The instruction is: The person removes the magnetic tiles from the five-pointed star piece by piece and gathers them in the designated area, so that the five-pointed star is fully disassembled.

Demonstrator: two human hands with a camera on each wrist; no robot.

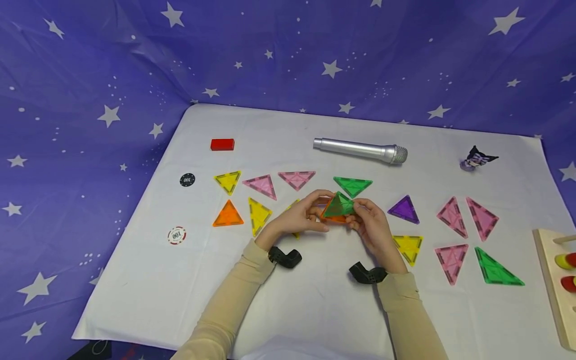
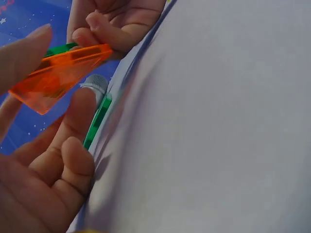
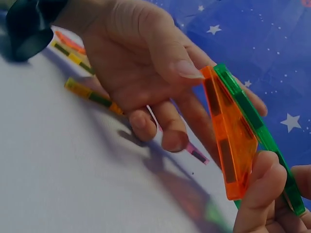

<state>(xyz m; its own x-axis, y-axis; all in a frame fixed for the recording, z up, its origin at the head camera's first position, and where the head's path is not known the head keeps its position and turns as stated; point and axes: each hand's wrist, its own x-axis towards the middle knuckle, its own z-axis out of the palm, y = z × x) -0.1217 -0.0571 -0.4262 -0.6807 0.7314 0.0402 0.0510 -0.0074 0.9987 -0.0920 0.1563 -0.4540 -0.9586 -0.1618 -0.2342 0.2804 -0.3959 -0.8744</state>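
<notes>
Above the middle of the table, both hands hold see-through triangular magnetic tiles. My left hand (image 1: 300,215) pinches an orange triangular tile (image 3: 228,141) at one corner, its thumb along the edge. With its thumb and fingers, my right hand (image 1: 373,225) grips a green triangular tile (image 1: 340,204). The two tiles lie close against each other at a slight angle, the green one overlapping the orange in the head view. Right-hand fingertips also touch the orange tile in the right wrist view. Just beyond the hands lies another green tile (image 1: 353,185). A yellow tile (image 1: 294,204) is partly hidden under my left hand.
Pink (image 1: 297,178), yellow (image 1: 259,216), orange (image 1: 228,215) and purple (image 1: 406,209) tiles lie around the hands. Farther back are a silver microphone (image 1: 360,149), a red block (image 1: 222,144) and a small figure (image 1: 476,159). Poker chips (image 1: 177,235) lie left; a wooden board (image 1: 551,285) stands right.
</notes>
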